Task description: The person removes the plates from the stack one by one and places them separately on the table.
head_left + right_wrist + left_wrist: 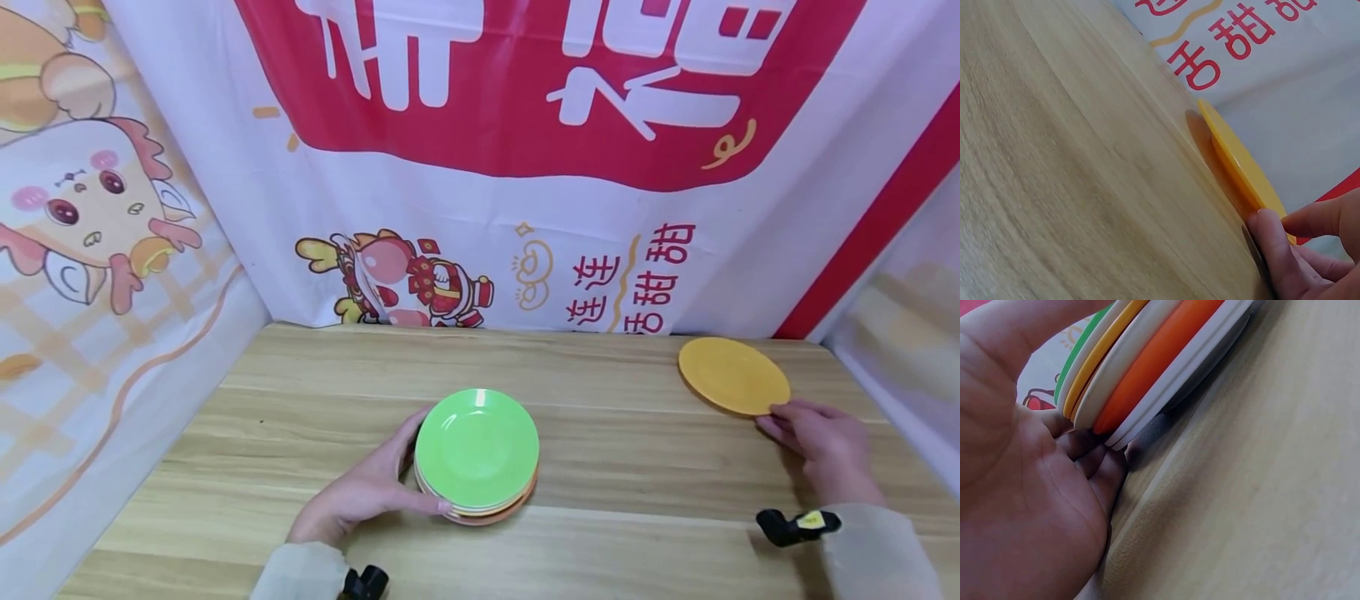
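Slightly left of the middle of the table, a stack of plates (477,448) has a green plate on top. In the left wrist view, the stack's edges (1154,369) show green, white, yellow and orange layers. My left hand (375,487) grips the stack from its left side, thumb along the near rim and fingers round the far side. At the far right lies a yellow plate (733,375). My right hand (828,446) pinches its near right rim between thumb and fingers. In the right wrist view the yellow plate (1241,165) is close over the tabletop, with its shadow beside it.
The wooden table (615,467) runs back to a white and red printed cloth (480,200). Another printed cloth (67,333) hangs along the left side, and a pale cloth (911,333) borders the right. Black wrist devices (797,527) sit at both sleeves.
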{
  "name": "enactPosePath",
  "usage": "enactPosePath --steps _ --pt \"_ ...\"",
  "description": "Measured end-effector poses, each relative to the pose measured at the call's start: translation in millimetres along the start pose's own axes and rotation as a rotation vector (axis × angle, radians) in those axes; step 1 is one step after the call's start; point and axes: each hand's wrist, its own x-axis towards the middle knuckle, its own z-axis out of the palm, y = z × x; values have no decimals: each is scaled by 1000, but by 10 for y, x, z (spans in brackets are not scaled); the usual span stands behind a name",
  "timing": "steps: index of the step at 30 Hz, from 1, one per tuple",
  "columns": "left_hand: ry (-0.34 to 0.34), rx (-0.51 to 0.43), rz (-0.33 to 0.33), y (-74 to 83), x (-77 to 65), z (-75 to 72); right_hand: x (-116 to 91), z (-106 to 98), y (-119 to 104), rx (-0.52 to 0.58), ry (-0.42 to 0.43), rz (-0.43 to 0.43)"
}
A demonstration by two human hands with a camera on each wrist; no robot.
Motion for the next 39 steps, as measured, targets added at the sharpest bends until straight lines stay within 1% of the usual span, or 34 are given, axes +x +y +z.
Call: enactPosePath --steps 3,6,13,19,22,25,29,32,34,36,39 --pt "-1 1 0 -6 3 1 10 -15 -4 -58 5 0" --pt "1 1 -3 -4 3 4 30 -25 -6 -79 11 -13" --pt "2 0 -10 -3 11 2 98 -36 -5 -164 80 5" --pt "4 2 -10 -13 11 -2 139 -45 15 -163 98 14" --pt "6 4 -10 -18 9 -4 105 -45 38 -193 117 -4" --pt "6 6 -9 -21 7 -5 24 -14 71 -192 163 -24" --pt "5 3 -4 -19 3 -5 -111 116 103 -220 215 -95" --pt "5 2 -3 -16 -1 -4 -216 260 111 -324 214 -162" --pt "4 4 -4 -14 -3 -3 -282 364 120 -362 188 -195" --pt "5 5 -8 -11 -5 -2 -347 469 124 -388 136 -223" --pt "5 -1 -11 -3 -5 0 -434 630 111 -399 54 -259"
